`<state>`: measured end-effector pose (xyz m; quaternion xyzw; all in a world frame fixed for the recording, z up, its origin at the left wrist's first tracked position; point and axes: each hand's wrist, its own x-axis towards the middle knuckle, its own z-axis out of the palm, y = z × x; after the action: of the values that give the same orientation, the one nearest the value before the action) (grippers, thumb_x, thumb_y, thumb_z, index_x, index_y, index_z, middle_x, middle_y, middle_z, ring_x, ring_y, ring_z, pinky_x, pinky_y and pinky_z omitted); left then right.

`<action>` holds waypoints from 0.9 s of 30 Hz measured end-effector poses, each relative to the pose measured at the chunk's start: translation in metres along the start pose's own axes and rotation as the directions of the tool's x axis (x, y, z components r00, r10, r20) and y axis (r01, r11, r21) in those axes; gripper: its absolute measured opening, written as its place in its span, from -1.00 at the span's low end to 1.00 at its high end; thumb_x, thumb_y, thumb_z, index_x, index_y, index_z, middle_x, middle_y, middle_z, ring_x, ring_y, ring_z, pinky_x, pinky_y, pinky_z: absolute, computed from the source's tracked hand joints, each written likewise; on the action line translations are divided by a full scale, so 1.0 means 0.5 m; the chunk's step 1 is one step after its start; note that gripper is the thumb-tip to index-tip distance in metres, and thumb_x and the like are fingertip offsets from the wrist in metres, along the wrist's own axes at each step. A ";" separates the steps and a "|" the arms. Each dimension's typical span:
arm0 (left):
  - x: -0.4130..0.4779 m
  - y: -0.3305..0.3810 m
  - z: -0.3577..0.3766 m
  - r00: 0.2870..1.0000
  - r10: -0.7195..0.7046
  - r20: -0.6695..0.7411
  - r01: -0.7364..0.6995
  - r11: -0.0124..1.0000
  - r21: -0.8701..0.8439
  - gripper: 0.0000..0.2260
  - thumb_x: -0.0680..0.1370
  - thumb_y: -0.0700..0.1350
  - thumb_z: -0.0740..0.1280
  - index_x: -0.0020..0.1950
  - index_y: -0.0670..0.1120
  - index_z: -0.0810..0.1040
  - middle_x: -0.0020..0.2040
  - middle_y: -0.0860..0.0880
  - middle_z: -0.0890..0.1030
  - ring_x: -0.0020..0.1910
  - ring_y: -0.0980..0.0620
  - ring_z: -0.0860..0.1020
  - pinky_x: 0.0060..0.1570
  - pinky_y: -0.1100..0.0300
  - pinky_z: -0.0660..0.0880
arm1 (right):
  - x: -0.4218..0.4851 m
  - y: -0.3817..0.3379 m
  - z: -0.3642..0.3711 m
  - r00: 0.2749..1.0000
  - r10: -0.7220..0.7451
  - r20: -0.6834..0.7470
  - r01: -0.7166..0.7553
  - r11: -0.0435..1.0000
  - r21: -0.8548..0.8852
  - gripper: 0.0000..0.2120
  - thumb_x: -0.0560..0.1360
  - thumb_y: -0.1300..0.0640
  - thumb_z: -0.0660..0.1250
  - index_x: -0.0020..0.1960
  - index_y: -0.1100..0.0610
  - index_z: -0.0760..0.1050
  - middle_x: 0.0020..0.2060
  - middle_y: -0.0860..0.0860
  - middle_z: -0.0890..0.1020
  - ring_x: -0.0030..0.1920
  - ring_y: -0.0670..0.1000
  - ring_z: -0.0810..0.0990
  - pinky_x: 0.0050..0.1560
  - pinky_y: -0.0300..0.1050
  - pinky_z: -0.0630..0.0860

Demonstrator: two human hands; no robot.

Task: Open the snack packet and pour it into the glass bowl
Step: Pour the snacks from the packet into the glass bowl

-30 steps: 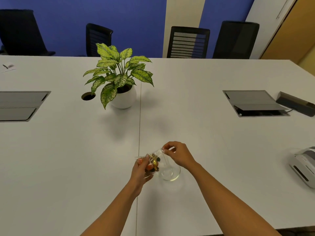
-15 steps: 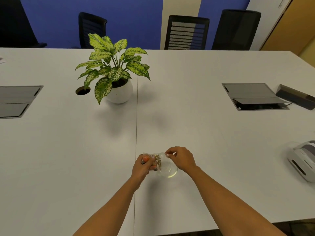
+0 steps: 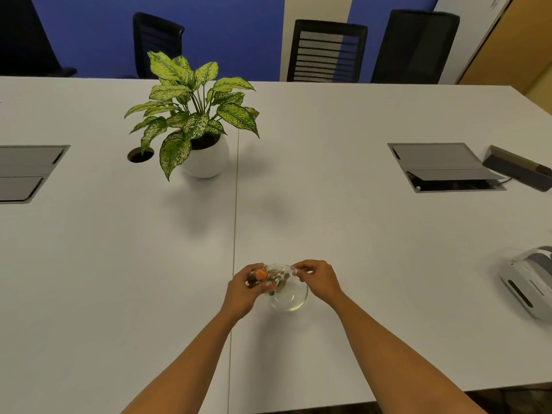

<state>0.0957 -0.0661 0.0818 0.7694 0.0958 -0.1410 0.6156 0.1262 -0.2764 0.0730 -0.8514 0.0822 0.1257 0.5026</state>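
Observation:
A small clear snack packet with orange, brown and dark pieces is held over a small glass bowl on the white table. My left hand grips the packet's filled left end. My right hand pinches its right end between thumb and fingers. The packet is tilted toward the bowl, with its lower pieces above the bowl's left rim. I cannot tell whether the packet is torn open. The bowl looks empty at the bottom.
A potted plant in a round white pot stands at the back left, beside a cable hole. Grey table hatches lie at the left and right. A white device sits at the right edge. Chairs line the far side.
The packet has come down and turned flatter over the bowl. My left hand has closed more tightly around its filled end, and my right hand still pinches the other end.

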 end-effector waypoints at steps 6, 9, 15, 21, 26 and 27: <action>0.004 0.002 0.006 0.998 0.048 -0.052 -0.045 0.997 0.057 -0.66 0.46 -0.16 0.47 0.23 -0.04 0.58 0.04 0.05 0.63 0.08 0.00 0.59 0.05 0.28 0.52 | -0.005 -0.004 -0.005 0.995 0.050 0.087 -0.062 0.987 0.148 -0.81 0.48 0.27 0.38 0.05 0.13 0.67 -0.08 0.01 0.71 -0.05 0.03 0.68 -0.06 -0.26 0.58; 0.008 0.008 0.005 0.998 0.058 -0.034 -0.054 0.991 0.120 -0.66 0.46 -0.11 0.48 0.22 -0.03 0.58 0.05 0.02 0.66 0.06 0.00 0.62 0.12 0.17 0.55 | -0.013 -0.005 -0.006 0.986 0.101 0.130 -0.132 0.956 0.261 -0.80 0.48 0.27 0.38 0.08 0.15 0.66 -0.05 0.04 0.71 -0.11 -0.05 0.66 -0.26 -0.43 0.51; 0.011 0.021 0.011 0.998 0.052 -0.020 -0.047 0.980 0.193 -0.62 0.45 -0.05 0.48 0.25 -0.03 0.57 0.13 -0.08 0.67 0.09 -0.06 0.63 0.19 0.02 0.55 | -0.010 0.012 0.000 0.996 0.079 0.037 -0.084 0.980 0.182 -0.86 0.44 0.16 0.46 0.00 0.10 0.68 -0.11 0.05 0.71 -0.16 -0.01 0.65 -0.10 -0.31 0.54; 0.008 0.026 0.010 0.996 0.086 -0.032 -0.073 0.949 0.305 -0.58 0.42 -0.06 0.51 0.27 0.00 0.55 0.08 -0.06 0.68 0.02 -0.04 0.65 0.08 0.08 0.59 | -0.008 0.021 0.005 0.998 0.070 -0.002 -0.068 0.986 0.151 -0.92 0.45 0.17 0.45 -0.07 0.05 0.69 -0.14 0.04 0.73 -0.17 0.00 0.65 0.01 -0.13 0.59; 0.016 0.032 0.007 0.994 0.108 -0.028 -0.091 0.930 0.357 -0.58 0.44 -0.13 0.50 0.29 0.01 0.56 0.07 -0.10 0.68 0.00 -0.04 0.66 0.04 0.15 0.57 | -0.014 0.024 0.011 0.997 0.079 0.006 -0.079 0.991 0.108 -0.90 0.45 0.16 0.44 -0.05 0.08 0.69 -0.15 0.08 0.73 -0.27 -0.04 0.59 -0.08 -0.19 0.54; 0.017 0.032 0.007 0.993 0.114 -0.025 -0.096 0.923 0.374 -0.60 0.46 -0.15 0.48 0.28 0.00 0.56 0.10 -0.11 0.68 0.01 -0.04 0.66 0.06 0.14 0.57 | -0.015 0.025 0.012 0.997 0.083 -0.001 -0.083 0.991 0.106 -0.90 0.45 0.16 0.44 -0.04 0.08 0.69 -0.15 0.08 0.73 -0.26 -0.05 0.59 -0.08 -0.20 0.53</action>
<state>0.1087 -0.0736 0.0930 0.8792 0.0404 -0.1055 0.4630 0.1149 -0.2772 0.0620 -0.8198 0.1253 0.1397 0.5410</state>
